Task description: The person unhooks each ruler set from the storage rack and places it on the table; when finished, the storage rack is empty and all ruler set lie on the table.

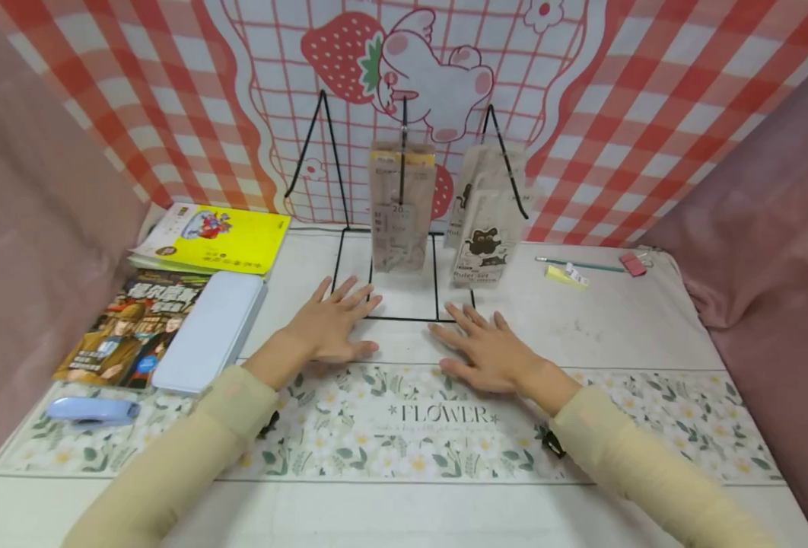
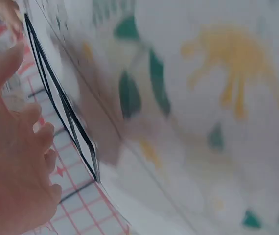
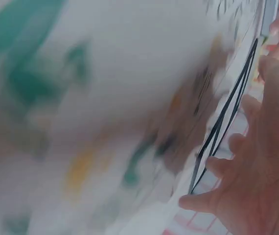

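Observation:
A black wire display rack (image 1: pixel 404 319) stands on the table, with slanted hooks rising from its base. A clear packet (image 1: pixel 404 236) marked "20" hangs from the middle hook. From the right hook hang packets labelled Ruler set (image 1: pixel 484 247), printed with a black cat. My left hand (image 1: pixel 332 321) is spread palm down, its fingertips at the front left of the rack's base. Likewise spread, my right hand (image 1: pixel 493 350) is by the base's front right. Neither hand holds anything. Both wrist views show the fingers extended; whether they touch the wire I cannot tell.
On the left lie a yellow book (image 1: pixel 240 240), a dark illustrated book (image 1: pixel 126 327), a pale blue case (image 1: pixel 208 331) and a small blue oblong item (image 1: pixel 92 410). At right are a pencil (image 1: pixel 582 264), a yellow slip (image 1: pixel 565 276) and a pink piece (image 1: pixel 632 264). Pink curtains flank the table.

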Action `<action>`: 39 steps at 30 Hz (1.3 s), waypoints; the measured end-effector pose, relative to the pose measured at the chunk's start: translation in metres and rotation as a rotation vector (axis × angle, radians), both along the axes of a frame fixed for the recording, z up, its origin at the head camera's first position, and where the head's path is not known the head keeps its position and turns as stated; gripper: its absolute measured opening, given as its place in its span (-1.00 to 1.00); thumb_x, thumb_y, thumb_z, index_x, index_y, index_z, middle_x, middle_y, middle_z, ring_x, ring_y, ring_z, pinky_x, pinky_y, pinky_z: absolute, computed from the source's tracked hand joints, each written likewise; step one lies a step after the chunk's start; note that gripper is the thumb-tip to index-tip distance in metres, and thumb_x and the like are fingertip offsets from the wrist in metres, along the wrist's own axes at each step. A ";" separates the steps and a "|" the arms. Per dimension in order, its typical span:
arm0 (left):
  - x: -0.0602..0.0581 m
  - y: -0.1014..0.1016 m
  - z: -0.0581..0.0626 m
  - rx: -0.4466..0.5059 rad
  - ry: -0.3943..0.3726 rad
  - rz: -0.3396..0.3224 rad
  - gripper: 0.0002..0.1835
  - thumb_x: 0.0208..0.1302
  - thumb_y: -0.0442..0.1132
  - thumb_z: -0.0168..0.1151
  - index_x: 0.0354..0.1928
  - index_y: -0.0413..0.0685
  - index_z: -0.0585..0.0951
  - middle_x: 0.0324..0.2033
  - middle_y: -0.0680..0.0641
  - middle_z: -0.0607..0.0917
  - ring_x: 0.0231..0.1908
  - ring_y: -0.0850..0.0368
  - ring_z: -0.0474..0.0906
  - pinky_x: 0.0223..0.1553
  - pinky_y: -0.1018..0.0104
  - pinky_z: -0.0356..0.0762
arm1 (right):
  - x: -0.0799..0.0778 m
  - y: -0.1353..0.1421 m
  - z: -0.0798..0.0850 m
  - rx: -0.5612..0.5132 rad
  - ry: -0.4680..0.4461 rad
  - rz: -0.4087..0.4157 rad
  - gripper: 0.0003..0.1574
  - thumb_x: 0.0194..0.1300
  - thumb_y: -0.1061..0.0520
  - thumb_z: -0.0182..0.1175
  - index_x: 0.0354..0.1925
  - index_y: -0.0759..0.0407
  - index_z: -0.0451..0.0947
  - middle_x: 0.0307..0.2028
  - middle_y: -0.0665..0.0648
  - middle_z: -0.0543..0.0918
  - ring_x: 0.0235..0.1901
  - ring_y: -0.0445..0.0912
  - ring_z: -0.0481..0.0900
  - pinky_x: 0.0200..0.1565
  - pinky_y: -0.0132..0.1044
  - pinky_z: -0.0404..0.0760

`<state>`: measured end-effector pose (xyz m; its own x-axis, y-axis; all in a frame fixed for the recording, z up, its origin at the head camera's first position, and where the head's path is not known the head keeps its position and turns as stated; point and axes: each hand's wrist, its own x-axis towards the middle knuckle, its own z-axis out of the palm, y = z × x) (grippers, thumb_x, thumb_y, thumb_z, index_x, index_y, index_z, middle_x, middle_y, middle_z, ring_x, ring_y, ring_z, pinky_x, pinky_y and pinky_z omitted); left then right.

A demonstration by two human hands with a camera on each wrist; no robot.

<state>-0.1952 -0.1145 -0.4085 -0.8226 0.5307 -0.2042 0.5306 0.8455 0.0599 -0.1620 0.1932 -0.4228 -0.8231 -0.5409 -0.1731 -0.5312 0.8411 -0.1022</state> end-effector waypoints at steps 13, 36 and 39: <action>-0.050 -0.020 0.008 -0.052 -0.086 0.220 0.03 0.21 0.48 -0.10 0.55 0.15 -0.19 0.57 -0.11 -0.19 0.57 -0.15 -0.36 0.52 -0.28 -0.47 | -0.042 0.077 0.054 -0.059 -0.137 -0.289 -0.08 0.43 -0.42 -0.25 0.54 0.00 -0.09 0.55 0.31 -0.13 0.48 0.39 -0.05 0.38 0.44 0.02; -0.070 -0.024 0.001 0.011 -0.317 0.407 0.27 0.06 0.49 0.13 0.54 -0.02 -0.30 0.54 -0.21 -0.35 0.55 -0.24 -0.44 0.50 -0.31 -0.46 | -0.076 0.046 0.116 -1.176 0.314 -0.307 -0.52 0.35 0.24 0.15 0.21 0.31 0.39 -0.09 -0.13 0.57 -0.11 -0.31 0.55 -0.10 -0.57 0.55; -0.069 -0.021 0.002 0.012 -0.328 0.413 0.28 0.05 0.48 0.16 0.54 -0.03 -0.30 0.54 -0.21 -0.36 0.55 -0.23 -0.45 0.50 -0.30 -0.46 | -0.069 0.043 0.122 -1.234 0.354 -0.237 -0.67 0.33 0.29 0.14 0.00 0.50 0.43 -0.26 -0.21 0.55 -0.27 -0.37 0.55 -0.24 -0.60 0.54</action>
